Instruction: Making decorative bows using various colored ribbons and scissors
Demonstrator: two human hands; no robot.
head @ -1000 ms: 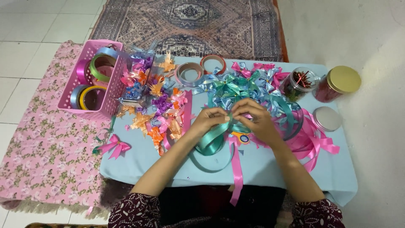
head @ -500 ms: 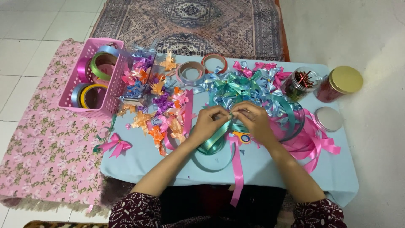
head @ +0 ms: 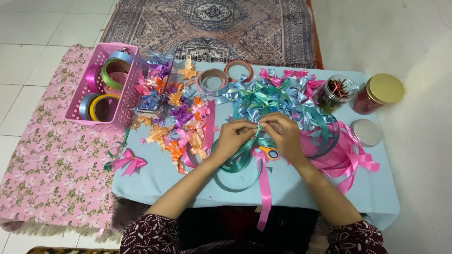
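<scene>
A pink basket [head: 123, 101] of ribbon rolls, a gold-lidded jar [head: 379, 93] and a patterned rug [head: 212, 23] surround the table.

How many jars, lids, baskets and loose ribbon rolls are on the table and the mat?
Jars: 2, an open clear jar and a gold-lidded jar
Loose lids: 1, a silver lid
Baskets: 1, a pink basket
Ribbon rolls outside the basket: 2, a grey roll and a red roll
Total: 6

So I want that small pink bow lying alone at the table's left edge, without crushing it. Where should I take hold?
Pinch the pink bow at its centre knot, coming from above. It lies flat on the blue table, loops spread to either side, so the knot is the firm part; nothing crowds it there, apart from a green ribbon scrap beside it.
</scene>
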